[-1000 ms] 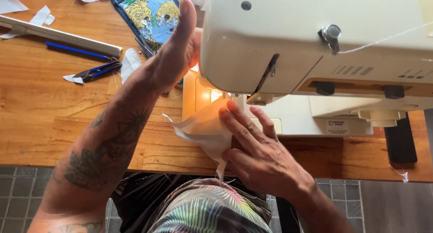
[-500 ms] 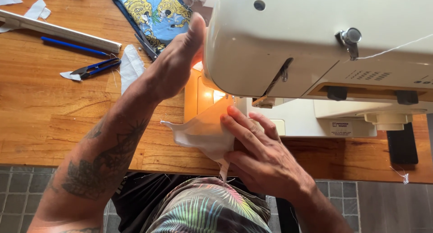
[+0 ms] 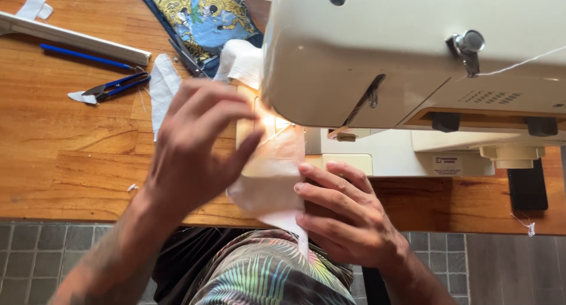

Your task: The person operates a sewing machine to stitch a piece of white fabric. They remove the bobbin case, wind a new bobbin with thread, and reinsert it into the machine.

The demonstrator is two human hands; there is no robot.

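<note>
Head view, looking down at a wooden table [image 3: 76, 157] with a cream sewing machine [image 3: 413, 63] at upper right. Pale fabric piece [image 3: 268, 175] lying on the machine bed below the lit needle area, trailing over the table's near edge toward the lap. Left hand [image 3: 191, 146] blurred, fingers loosely spread, thumb tip against the left edge of the fabric piece; whether pinching it or only touching, impossible to tell. Right hand [image 3: 339, 213] flat and open, fingers spread and pressed on the right edge of the same fabric, at the front of the machine bed. Blue thread snips [image 3: 115, 88] on the table to the left, beside a white cloth scrap [image 3: 162, 89]. Blue pen [image 3: 85, 56] and long pale ruler [image 3: 76, 38] farther back, lying side by side. Blue tiger-print cloth [image 3: 200, 16] at top centre, partly under the machine's head. Grey tiled floor [image 3: 35, 252] below the table edge.
</note>
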